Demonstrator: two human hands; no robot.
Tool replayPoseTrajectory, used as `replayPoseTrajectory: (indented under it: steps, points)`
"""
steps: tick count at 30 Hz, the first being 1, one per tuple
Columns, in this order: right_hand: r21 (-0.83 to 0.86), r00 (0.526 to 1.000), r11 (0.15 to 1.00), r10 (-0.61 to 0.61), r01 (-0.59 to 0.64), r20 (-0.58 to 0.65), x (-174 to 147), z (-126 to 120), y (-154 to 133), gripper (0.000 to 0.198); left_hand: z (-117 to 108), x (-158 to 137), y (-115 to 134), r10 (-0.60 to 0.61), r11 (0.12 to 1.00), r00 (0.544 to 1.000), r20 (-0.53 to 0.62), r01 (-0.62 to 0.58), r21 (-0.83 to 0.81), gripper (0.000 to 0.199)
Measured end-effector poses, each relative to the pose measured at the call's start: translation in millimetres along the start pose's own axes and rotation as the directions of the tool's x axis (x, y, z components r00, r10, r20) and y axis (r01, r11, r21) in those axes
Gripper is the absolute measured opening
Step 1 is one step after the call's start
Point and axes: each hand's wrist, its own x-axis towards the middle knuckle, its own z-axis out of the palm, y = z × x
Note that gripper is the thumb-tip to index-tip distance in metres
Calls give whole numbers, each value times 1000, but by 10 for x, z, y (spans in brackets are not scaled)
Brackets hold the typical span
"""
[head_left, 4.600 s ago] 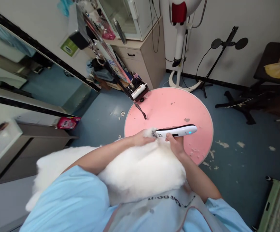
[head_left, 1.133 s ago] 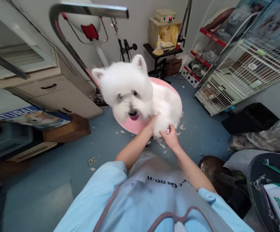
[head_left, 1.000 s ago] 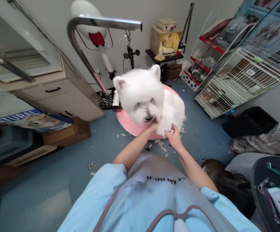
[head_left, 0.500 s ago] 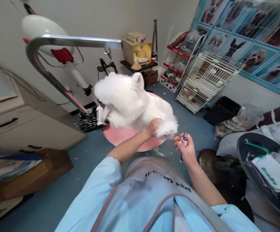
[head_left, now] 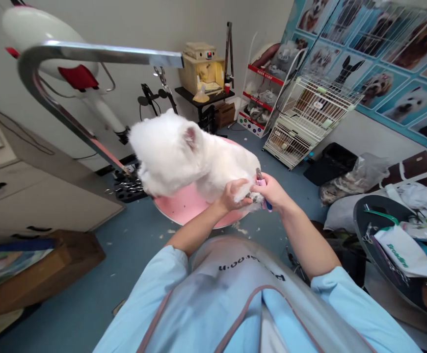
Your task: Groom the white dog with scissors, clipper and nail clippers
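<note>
A fluffy white dog (head_left: 173, 147) stands on a round pink grooming table (head_left: 178, 208), its head turned to the left. My left hand (head_left: 233, 195) is closed around one of its paws (head_left: 254, 198), whose dark pads face me. In my right hand (head_left: 274, 192) are nail clippers (head_left: 260, 177) with pink and blue handles, their metal jaws pointing up. That hand is right beside the paw, its fingertips close to my left fingers. Whether the clippers touch a nail is too small to tell.
A metal grooming arm (head_left: 99, 53) with a chain reaches over the table from the left, beside a white dryer (head_left: 40, 41). Scissors sit in a black holder (head_left: 127, 189). At the right are a dark round tray (head_left: 364, 230) with tools and a wire cage (head_left: 294, 130).
My right hand has brought the clippers up and left to the paw. My left hand now holds the paw from its side, pads turned toward me. The dog's head has turned further away.
</note>
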Motion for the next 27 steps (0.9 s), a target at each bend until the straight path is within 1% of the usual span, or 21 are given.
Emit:
replayPoseTrajectory:
  steps: [1,2,3,4,5,6,7,8,9,10,11,12,13,14,15,16,17,19,23,27]
  points:
    - [23,1000,1000,10,-9,-1,2,21,49,38,-19,15,52,138,989,988,-75,-134,59,72]
    - [29,1000,1000,12,-12,2,1,35,96,39,-43,40,113,274,958,954,-122,-261,117,61]
    - [12,1000,1000,5,-5,2,-2,37,140,38,-68,73,176,379,920,915,-141,-356,161,52]
    - [-32,1000,999,-19,18,-11,-7,24,175,36,-92,107,239,440,892,887,-141,-414,183,46]
    - [-108,997,992,-64,60,-38,-13,-5,199,33,-111,139,296,467,878,871,-151,-437,195,45]
    - [-215,988,969,-137,119,-74,-20,-51,207,29,-123,165,344,473,876,864,-173,-440,199,45]
    - [-351,966,917,-239,190,-101,-26,-110,197,25,-128,181,382,469,879,860,-201,-433,198,45]
    - [-501,927,824,-361,266,-101,-31,-179,168,21,-125,189,409,465,883,855,-231,-428,195,45]
    - [-644,873,687,-485,337,-60,-34,-250,119,19,-118,188,427,459,887,853,-250,-423,185,44]
    - [-757,808,517,-588,399,25,-36,-315,56,17,-107,182,440,451,892,855,-255,-419,169,43]
    - [-826,742,335,-655,454,142,-37,-370,-19,15,-97,174,449,436,899,865,-249,-410,151,44]
    - [-850,677,162,-685,502,269,-38,-409,-98,14,-89,168,458,418,908,877,-236,-397,133,46]
    - [-840,616,13,-686,542,387,-41,-430,-174,14,-86,166,469,397,917,891,-220,-380,119,49]
    - [-812,561,-105,-671,575,484,-48,-434,-242,15,-88,170,484,379,925,902,-206,-364,109,52]
    - [-779,517,-193,-651,596,557,-57,-424,-297,16,-97,180,503,365,931,911,-194,-351,103,55]
    - [-753,485,-255,-631,607,605,-70,-404,-336,18,-111,196,526,354,935,917,-185,-341,102,57]
    - [-738,468,-295,-618,607,632,-84,-378,-361,20,-128,214,551,346,938,921,-180,-332,103,58]
    - [-738,467,-331,-606,588,644,-111,-328,-369,22,-167,250,595,337,941,926,-170,-327,88,58]
    - [-774,502,-321,-614,546,609,-133,-266,-308,21,-211,259,616,308,951,937,-167,-304,47,56]
    - [-808,536,-297,-625,508,567,-129,-230,-272,20,-207,223,560,271,962,935,-227,-267,46,51]
